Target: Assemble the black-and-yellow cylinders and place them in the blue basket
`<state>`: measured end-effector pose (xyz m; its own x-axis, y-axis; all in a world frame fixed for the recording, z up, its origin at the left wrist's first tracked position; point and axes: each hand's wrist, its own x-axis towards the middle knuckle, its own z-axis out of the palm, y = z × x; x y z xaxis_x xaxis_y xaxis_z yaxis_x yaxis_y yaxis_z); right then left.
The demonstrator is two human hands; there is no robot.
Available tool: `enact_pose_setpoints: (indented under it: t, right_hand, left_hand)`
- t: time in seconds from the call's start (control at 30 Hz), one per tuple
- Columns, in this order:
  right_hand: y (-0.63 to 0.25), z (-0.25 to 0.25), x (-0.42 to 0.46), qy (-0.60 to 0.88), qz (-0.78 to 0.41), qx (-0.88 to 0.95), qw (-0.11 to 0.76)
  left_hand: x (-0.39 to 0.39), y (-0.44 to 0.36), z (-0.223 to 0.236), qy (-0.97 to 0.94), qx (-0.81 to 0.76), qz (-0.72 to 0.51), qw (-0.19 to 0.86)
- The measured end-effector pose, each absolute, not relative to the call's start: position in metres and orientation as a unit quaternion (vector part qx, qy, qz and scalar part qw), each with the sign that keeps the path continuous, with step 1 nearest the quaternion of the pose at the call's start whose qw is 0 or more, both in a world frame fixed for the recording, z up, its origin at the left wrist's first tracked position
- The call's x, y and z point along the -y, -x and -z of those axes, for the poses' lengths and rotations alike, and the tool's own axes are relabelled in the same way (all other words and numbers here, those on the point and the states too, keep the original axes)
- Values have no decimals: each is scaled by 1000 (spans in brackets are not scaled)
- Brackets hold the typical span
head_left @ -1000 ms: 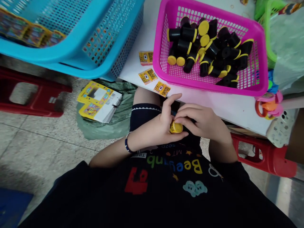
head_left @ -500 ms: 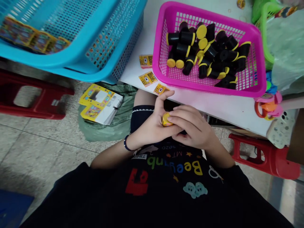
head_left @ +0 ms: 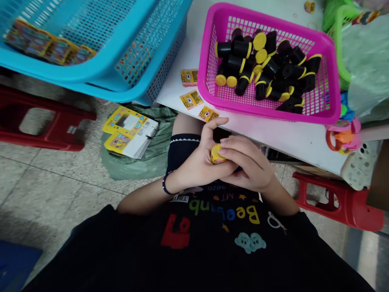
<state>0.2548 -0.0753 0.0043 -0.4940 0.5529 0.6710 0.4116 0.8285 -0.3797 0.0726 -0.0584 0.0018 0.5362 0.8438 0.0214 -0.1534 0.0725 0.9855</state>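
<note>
Both my hands meet above my lap, holding a small yellow-capped piece (head_left: 217, 154), with most of it hidden by my fingers. My left hand (head_left: 197, 164), with a dark beaded bracelet on its wrist, cups the piece from below. My right hand (head_left: 246, 159) presses its fingers over the top. Beyond them, a pink plastic basket (head_left: 267, 112) stands on a white table (head_left: 273, 140) and holds a heap of black cylinders with yellow caps (head_left: 264, 67). Several small yellow printed cards (head_left: 191, 99) lie on the table just beyond my left hand.
A large blue mesh basket (head_left: 142, 52) holding printed card strips overhangs the table's left side. Stacked yellow card sheets (head_left: 130, 132) rest on a green sack (head_left: 133, 166) on the tiled floor. Red stools (head_left: 340, 205) stand on both sides. A green basket (head_left: 342, 40) sits at far right.
The yellow-capped piece sits further left and slightly higher than a second ago. My fingers now cover more of it, and the whole view has shifted slightly.
</note>
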Motion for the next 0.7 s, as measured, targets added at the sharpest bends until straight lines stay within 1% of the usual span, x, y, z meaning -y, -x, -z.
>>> enact_pose_setpoints:
  t: [0.1, 0.17, 0.2, 0.3, 0.4, 0.5, 0.57, 0.63, 0.7]
  right_hand:
    - [-255, -5, 75, 294, -89, 857, 415]
    - [-255, -4, 74, 298, -79, 857, 413]
    - [-255, -4, 74, 299, -70, 857, 414]
    - [-253, -4, 72, 301, -42, 856, 419]
    - [-250, -6, 69, 308, -15, 853, 421]
    - [-250, -9, 66, 319, 10, 849, 422]
    - [-252, -11, 66, 330, 9, 846, 418]
    - [-256, -10, 66, 346, 6, 843, 412]
    - [-260, -6, 67, 358, 14, 841, 406]
  left_hand:
    - [58, -72, 5, -589, -297, -352, 664]
    - [58, -71, 8, -622, -296, -359, 630]
    - [58, -70, 7, -648, -300, -375, 591]
    - [59, -60, -3, -736, -331, -412, 424]
    - [60, -37, -34, -799, -369, -374, 294]
    - [51, -3, -81, -822, -424, -353, 144]
    - [30, 22, -113, -817, -458, -345, 56]
    - [-11, 49, -134, -824, -484, -293, 32]
    - [-66, 75, -140, -831, -525, -184, 16]
